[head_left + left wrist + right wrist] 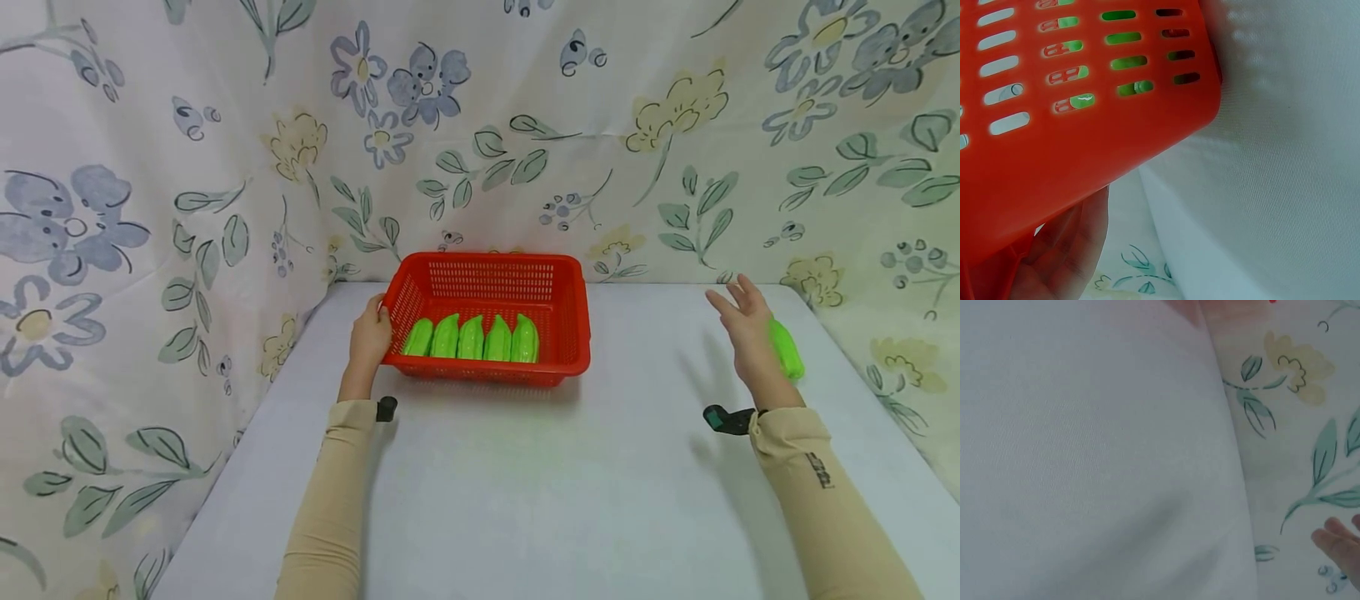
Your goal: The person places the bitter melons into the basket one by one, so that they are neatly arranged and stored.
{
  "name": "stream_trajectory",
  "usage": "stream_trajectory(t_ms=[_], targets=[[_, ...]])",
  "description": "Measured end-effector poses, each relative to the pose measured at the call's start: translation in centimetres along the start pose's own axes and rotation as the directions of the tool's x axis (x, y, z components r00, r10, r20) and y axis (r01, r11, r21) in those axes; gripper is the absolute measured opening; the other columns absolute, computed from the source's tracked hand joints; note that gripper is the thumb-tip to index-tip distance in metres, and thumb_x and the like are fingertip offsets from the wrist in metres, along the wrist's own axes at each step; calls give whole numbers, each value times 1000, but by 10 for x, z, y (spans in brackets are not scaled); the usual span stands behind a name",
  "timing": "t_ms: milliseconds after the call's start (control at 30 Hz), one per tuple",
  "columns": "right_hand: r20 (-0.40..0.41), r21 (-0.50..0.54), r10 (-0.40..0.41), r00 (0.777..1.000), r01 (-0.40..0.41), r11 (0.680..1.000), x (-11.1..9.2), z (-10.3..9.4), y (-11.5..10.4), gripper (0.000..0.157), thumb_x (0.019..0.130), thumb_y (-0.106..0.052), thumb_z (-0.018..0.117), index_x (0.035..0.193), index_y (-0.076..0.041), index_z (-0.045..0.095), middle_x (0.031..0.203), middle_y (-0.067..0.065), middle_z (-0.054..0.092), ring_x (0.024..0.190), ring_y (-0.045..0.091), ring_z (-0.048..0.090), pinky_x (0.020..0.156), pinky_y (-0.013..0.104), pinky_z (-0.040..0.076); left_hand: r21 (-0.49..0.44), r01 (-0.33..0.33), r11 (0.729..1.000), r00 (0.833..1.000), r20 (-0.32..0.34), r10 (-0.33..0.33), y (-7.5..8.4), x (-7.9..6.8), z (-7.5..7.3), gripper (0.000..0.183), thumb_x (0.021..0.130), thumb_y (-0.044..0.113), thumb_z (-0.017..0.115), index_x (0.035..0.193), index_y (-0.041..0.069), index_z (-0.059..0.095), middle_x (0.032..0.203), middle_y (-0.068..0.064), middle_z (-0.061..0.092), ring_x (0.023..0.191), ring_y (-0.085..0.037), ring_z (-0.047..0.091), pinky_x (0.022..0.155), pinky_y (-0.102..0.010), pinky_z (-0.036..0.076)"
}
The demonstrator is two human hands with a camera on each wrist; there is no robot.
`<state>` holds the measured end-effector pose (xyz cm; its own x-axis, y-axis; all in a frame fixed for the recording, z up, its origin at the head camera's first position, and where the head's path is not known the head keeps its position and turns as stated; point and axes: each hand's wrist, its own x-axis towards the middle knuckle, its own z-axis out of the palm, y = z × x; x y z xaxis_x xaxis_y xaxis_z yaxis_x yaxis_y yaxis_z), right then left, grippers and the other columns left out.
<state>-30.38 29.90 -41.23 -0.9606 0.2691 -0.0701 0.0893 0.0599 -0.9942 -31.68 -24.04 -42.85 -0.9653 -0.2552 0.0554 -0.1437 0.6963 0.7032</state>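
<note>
A red plastic basket [483, 367] with slotted walls stands towards the back of the table. Inside it, several bright green, long ridged pieces [471, 337] with tapered tips lie side by side along the front; their exact kind is unclear. My left hand [369, 335] grips the basket's left rim, thumb over the edge; in the left wrist view its fingers [1079, 244] show beside the red wall. Over the table's right side, my right hand [750, 333] is raised with fingers spread, holding nothing. Another green piece [786, 350] lies just right of it, partly hidden by the hand.
A white table [555, 500] carries everything. Floral fabric [480, 150] hangs along its back and left and right sides. Dark straps with small devices [727, 419] sit at both wrists.
</note>
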Motion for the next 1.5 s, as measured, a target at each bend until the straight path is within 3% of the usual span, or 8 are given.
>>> stream_trajectory(t_ms=[400, 500, 700, 1033, 1500], targets=[[-87, -26, 43, 995, -45, 999, 1, -47, 5, 83, 96, -41, 57, 157, -31, 1, 165, -10, 2, 153, 11, -1, 123, 28, 6, -3, -24, 1000, 1000, -14, 24, 4, 3, -1, 47, 106, 24, 30, 152, 11, 32, 146, -22, 48, 121, -38, 56, 100, -55, 44], [-127, -51, 62, 990, -69, 996, 2, -58, 9, 84, 96, -44, 57, 157, -33, 0, 165, -12, 3, 153, 10, 0, 122, 27, 5, -4, -21, 1000, 1000, -12, 21, 5, 4, -1, 47, 106, 24, 29, 152, 12, 32, 146, -21, 48, 120, -37, 56, 99, -54, 44], [-187, 18, 71, 980, -69, 997, 5, -73, 16, 84, 95, -36, 60, 157, -30, 4, 164, -13, 6, 152, 9, 8, 122, 24, 9, -5, -24, 1000, 1000, -14, 24, 9, 6, -3, 47, 107, 25, 29, 152, 13, 32, 147, -21, 47, 121, -37, 55, 100, -54, 44], [-222, -81, 119, 968, -140, 987, 4, -86, 40, 81, 98, -37, 53, 157, -27, -1, 165, -6, 2, 153, 17, 2, 123, 30, 10, -6, -35, 999, 999, -11, 35, 2, 0, -2, 47, 106, 23, 29, 151, 10, 33, 146, -22, 48, 122, -38, 55, 102, -53, 43], [-235, -226, 73, 969, -128, 966, -1, -89, 65, 80, 99, -34, 47, 157, -10, -1, 165, 12, -3, 152, 28, 1, 124, 38, 8, -12, -34, 999, 999, -1, 34, -4, -6, -1, 47, 106, 22, 29, 151, 8, 33, 147, -23, 46, 125, -39, 53, 103, -55, 42]])
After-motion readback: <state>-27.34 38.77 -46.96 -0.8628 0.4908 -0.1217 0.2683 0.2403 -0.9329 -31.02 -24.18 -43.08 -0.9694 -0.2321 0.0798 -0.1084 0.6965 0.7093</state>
